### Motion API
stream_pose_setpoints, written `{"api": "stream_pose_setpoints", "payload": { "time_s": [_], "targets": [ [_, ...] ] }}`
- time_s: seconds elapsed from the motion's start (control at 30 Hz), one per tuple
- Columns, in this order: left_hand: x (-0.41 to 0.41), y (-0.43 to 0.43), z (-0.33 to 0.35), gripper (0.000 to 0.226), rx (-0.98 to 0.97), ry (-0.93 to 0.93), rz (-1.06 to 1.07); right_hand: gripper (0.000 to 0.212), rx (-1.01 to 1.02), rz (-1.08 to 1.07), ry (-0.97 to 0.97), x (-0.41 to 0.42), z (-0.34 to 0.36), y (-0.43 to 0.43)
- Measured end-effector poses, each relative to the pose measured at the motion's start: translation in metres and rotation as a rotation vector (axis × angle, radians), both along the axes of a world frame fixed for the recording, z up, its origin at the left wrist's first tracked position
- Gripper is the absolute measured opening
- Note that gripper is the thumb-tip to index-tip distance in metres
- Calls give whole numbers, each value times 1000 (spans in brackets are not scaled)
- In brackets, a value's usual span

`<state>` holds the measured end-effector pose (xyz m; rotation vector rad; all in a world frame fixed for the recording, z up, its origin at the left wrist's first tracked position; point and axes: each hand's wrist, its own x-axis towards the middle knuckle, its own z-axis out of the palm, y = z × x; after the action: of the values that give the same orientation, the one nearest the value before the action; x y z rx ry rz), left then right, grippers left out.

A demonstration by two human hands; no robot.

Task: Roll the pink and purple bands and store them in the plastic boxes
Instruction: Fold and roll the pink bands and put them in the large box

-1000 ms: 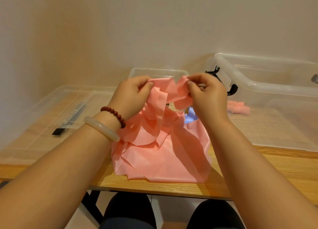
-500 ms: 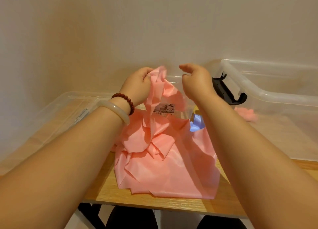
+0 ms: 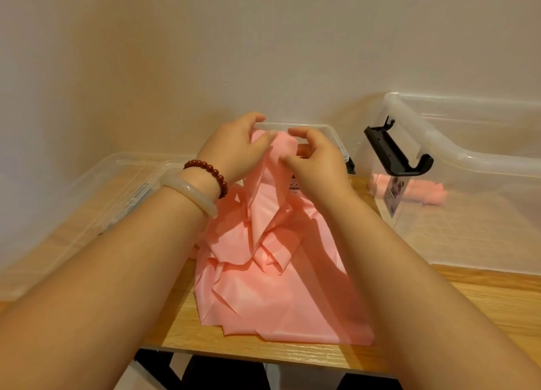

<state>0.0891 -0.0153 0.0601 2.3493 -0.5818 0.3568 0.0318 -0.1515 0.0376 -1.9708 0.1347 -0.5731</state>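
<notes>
Pink band (image 3: 278, 287): loose crumpled heap on the bench (image 3: 468, 296), top edge lifted. Left grip (image 3: 237, 149) and right grip (image 3: 316, 164): both pinch that edge, close together. Step, as judged: finding an end to start the roll. Next move calls for flattening the strip, then tight, even turns. Plastic box (image 3: 474, 161), right: holds a rolled pink piece (image 3: 409, 190)

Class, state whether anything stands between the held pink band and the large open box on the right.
Nothing visible does. The left hand and right hand grip the pink band; the large clear box is open-topped, its black latch raised.
</notes>
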Motion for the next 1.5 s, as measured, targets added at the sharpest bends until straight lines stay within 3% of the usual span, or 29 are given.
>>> {"api": "stream_pose_setpoints", "payload": {
  "time_s": [0.1,0.3,0.43,0.6,0.7,0.77,0.93,1.0,1.07,1.2,1.27,1.37,1.5],
  "targets": [
    [-4,0,-3,61,62,-7,17,35,13,-26,-52,-1,-1,-3],
    [-2,2,-7,37,-19,-61,17,25,27,-232,-111,4,7,-20],
    [2,-1,-7,16,-78,-88,70,39,-98,-310,-30,8,14,-29],
    [4,-8,-12,21,-105,-11,60,35,-298,-234,-8,8,8,-22],
    [2,-11,-18,28,-12,9,38,34,-506,-323,44,4,4,-21],
    [2,-11,-20,17,-81,-21,38,32,-564,-407,29,5,-2,-24],
    [-1,-10,-24,16,-338,-92,112,34,-406,-512,-195,-7,-21,-22],
    [0,-8,-27,17,-377,-140,132,39,-410,-466,-107,-12,-26,-18],
    [2,-6,-31,17,-393,-177,121,30,-331,-362,-43,-15,-30,-13],
    [-4,1,-45,27,-276,-313,131,4,237,-293,-174,-13,-23,-13],
    [-9,5,-52,34,-233,-360,171,12,398,-272,-165,-8,-14,-15],
    [-17,7,-58,39,-185,-423,161,20,334,-256,-162,-2,-5,-13],
    [-28,3,-56,47,-203,-193,106,21,302,-195,-195,-1,-1,-7]
  ]
}}
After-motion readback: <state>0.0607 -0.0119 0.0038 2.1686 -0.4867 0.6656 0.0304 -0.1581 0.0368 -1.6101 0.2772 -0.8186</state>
